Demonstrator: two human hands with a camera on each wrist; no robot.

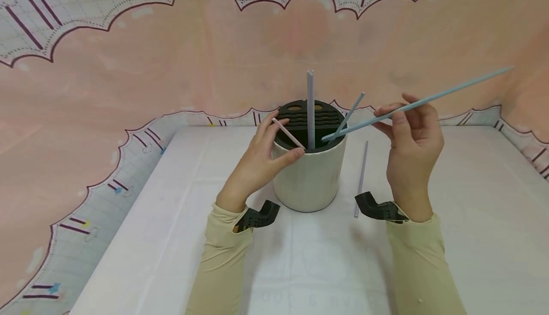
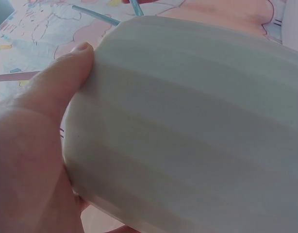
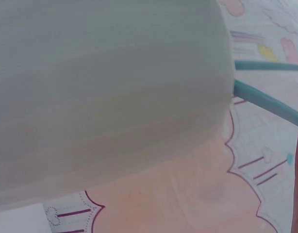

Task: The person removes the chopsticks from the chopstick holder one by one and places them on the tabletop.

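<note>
White and smooth-sided, one container (image 1: 310, 179) stands upright on the white-covered bench (image 1: 214, 172), topped by one black slotted lid (image 1: 296, 115) with two oval openings showing at the back. My left hand (image 1: 263, 157) is spread wide at the container's left side, gripping its rim, thumb on the front edge and fingers over the lid. My right hand (image 1: 413, 134) is above and to the right of the container, fingers narrowed in a pinch on one long blue stick (image 1: 454, 90); its lower tip is at the container's opening, though I can't tell whether it touches anything inside.

I count six sticks: what look like two purple sticks (image 1: 310, 110) side by side, upright in the container; one pink stick (image 1: 288, 133) leaning out to its left, between my thumb and fingers; one shorter blue stick (image 1: 352, 110) leaning out to its right; the long one I hold; and one loose purple stick (image 1: 362, 177) lying on the bench, just right of the container.

Two black wrist mounts (image 1: 261, 214) show at my cuffs. Some marks like lettering on the bench cover, in front of the container, are too faint to read.
</note>
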